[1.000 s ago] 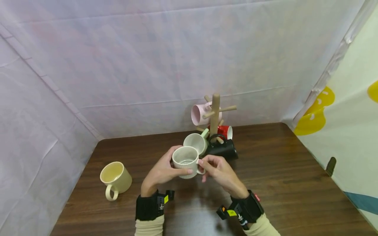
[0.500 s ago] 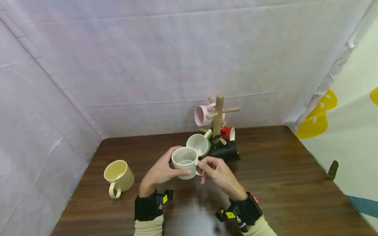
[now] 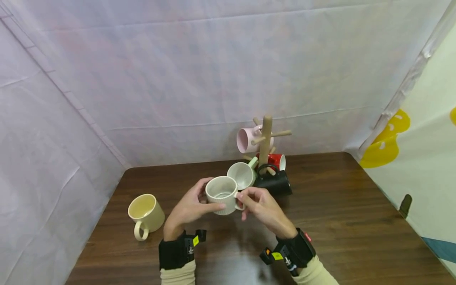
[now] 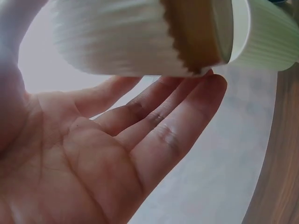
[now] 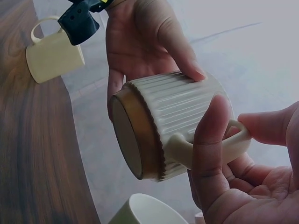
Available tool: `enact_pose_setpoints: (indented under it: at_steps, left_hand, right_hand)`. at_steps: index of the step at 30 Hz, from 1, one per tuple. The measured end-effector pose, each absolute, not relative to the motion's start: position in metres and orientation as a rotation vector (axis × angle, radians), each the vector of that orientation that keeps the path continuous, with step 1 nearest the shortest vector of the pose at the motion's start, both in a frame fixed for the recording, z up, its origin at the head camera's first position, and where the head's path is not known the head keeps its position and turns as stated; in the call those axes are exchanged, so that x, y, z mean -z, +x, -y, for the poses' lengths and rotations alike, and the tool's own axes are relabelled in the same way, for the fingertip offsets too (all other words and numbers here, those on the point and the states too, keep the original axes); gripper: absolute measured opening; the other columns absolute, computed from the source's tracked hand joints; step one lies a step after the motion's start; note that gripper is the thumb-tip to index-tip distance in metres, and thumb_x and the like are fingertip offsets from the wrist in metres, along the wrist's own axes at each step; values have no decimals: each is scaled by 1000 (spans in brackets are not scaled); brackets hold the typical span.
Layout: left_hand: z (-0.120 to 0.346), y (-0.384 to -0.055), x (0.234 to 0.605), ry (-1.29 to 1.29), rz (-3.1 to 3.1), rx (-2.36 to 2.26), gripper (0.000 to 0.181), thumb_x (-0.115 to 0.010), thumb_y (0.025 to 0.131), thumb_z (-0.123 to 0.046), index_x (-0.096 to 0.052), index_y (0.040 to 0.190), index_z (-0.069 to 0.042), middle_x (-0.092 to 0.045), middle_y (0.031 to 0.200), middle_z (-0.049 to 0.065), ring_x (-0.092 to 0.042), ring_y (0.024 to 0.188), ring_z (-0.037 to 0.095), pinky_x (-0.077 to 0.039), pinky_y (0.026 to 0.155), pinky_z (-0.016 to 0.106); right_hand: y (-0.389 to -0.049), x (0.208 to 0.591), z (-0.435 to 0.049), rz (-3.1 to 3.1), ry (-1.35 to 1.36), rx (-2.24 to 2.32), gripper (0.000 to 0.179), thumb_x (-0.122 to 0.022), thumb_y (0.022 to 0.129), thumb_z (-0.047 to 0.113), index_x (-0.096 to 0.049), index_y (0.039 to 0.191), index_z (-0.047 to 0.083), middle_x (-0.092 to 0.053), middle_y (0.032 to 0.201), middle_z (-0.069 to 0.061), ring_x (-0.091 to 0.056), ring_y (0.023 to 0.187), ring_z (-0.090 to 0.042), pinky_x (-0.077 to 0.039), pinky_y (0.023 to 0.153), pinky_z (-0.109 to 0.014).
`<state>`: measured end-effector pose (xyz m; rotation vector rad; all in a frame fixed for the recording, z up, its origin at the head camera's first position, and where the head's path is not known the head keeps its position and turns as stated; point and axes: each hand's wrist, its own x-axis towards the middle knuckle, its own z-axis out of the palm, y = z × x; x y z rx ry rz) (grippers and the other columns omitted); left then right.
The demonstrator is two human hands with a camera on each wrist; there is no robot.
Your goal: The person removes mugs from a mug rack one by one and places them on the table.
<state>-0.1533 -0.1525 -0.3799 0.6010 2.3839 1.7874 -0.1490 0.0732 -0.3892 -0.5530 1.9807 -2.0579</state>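
Observation:
Both hands hold a white ribbed mug (image 3: 221, 196) above the table, its mouth tilted up toward the head camera. Its brown base band shows in the right wrist view. My left hand (image 3: 189, 204) grips the mug's body from the left, thumb across the front and fingers behind. At the right side, my right hand (image 3: 263, 208) pinches the mug's handle (image 5: 233, 144) between thumb and fingers. Just behind hangs a pale green mug (image 3: 243, 175) by its handle on a wooden mug tree (image 3: 265, 144); the held mug overlaps its lower edge in the head view.
A pink mug (image 3: 247, 140), a red mug (image 3: 276, 160) and a black mug (image 3: 274, 183) are also on the mug tree. A yellow mug (image 3: 147, 213) stands upright at the left of the wooden table (image 3: 342, 221). A pale cloth wall (image 3: 199, 79) rises behind the table.
The head view has shifted slightly, so the mug tree and yellow mug appear further right. Both hands keep the same hold on the white mug, which has barely moved.

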Motion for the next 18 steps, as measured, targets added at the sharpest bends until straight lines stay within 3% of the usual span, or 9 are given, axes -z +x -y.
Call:
enact_pose_setpoints:
  at_steps: [18]
  left_hand:
    - [173, -146, 374, 436, -2539, -1761, 72, -78, 75, -19, -41, 136, -5, -56, 128, 22, -56, 112, 34, -50, 91, 52]
  right_hand:
    - [-154, 393, -54, -1953, -566, 2070, 36, -60, 92, 23, -58, 90, -13, -55, 80, -12, -56, 54, -17, -53, 53, -24]
